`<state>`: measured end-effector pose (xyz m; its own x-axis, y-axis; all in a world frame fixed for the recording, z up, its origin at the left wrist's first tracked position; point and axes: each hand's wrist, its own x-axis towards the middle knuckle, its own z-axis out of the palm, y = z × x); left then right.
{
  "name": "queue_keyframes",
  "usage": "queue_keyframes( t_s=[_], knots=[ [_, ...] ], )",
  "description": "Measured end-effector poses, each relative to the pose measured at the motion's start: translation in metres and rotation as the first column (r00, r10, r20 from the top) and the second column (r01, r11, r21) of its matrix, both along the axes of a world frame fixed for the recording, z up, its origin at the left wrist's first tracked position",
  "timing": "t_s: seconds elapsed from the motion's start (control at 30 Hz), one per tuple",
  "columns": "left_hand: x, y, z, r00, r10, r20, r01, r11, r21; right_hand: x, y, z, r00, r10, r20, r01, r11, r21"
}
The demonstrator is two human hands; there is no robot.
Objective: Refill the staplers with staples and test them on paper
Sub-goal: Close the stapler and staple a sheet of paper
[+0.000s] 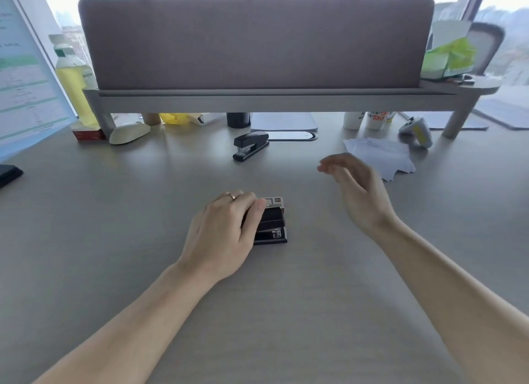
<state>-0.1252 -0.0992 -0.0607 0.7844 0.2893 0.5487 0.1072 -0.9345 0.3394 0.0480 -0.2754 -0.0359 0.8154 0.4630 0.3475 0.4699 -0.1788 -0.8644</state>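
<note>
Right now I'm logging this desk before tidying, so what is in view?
stapler: 1, black, far centre of desk.
stapler under hand: 1, black, near centre.
small box: 1, brown-white, just behind that stapler.
paper sheets: several, white, right.
computer mouse: 1, cream, left.
bottle: 1, yellow liquid, far left.
cups: 2, white, under shelf.
tissue box: 1, green, on shelf.
left hand: resting on near stapler.
right hand: raised, open, empty.

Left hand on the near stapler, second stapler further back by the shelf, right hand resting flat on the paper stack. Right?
Not quite. In the head view the right hand is raised, open, short of the paper stack, not resting on it. The left hand is on the near stapler; the second stapler sits further back.
</note>
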Motion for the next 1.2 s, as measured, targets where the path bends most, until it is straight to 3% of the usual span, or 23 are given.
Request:
queue_keyframes(
  t_s=[0.1, 0.23, 0.37, 0.47, 0.8, 0.87, 0.97, 1.1, 1.2],
  knots=[
    [0.002, -0.004, 0.000, 0.999, 0.005, -0.041, -0.004, 0.999, 0.046, 0.056, -0.007, 0.002, 0.967, -0.238, 0.096, 0.256, 0.921, -0.295],
    [0.001, -0.004, 0.001, 0.999, -0.006, -0.044, 0.007, 1.000, 0.030, 0.098, -0.018, -0.013, 0.938, -0.264, 0.225, 0.347, 0.712, -0.611],
    [0.002, -0.003, 0.002, 0.999, -0.007, -0.048, 0.007, 1.000, 0.017, 0.109, -0.018, -0.018, 0.918, -0.293, 0.267, 0.396, 0.643, -0.655],
    [0.002, -0.003, 0.001, 0.999, -0.009, -0.052, 0.009, 1.000, 0.009, 0.109, -0.016, -0.016, 0.879, -0.276, 0.389, 0.474, 0.592, -0.651],
    [0.002, -0.004, 0.002, 0.999, -0.006, -0.048, 0.007, 1.000, 0.019, 0.110, -0.025, -0.010, 0.775, -0.176, 0.607, 0.571, 0.607, -0.553],
    [0.002, -0.003, 0.002, 0.999, -0.004, -0.049, 0.005, 1.000, 0.024, 0.111, -0.026, 0.002, 0.728, -0.191, 0.659, 0.590, 0.665, -0.458],
    [0.001, -0.003, 0.002, 0.998, 0.000, -0.058, 0.002, 0.999, 0.036, 0.101, -0.022, 0.025, 0.667, -0.312, 0.676, 0.568, 0.800, -0.192],
    [0.000, -0.005, 0.003, 0.997, 0.007, -0.071, -0.003, 0.998, 0.062, 0.039, -0.004, 0.042, 0.809, -0.396, 0.434, 0.377, 0.917, 0.133],
    [-0.003, -0.005, 0.003, 0.998, 0.007, -0.063, -0.004, 0.999, 0.049, -0.005, 0.012, 0.031, 0.955, -0.284, 0.082, 0.251, 0.925, 0.284]
  ],
)
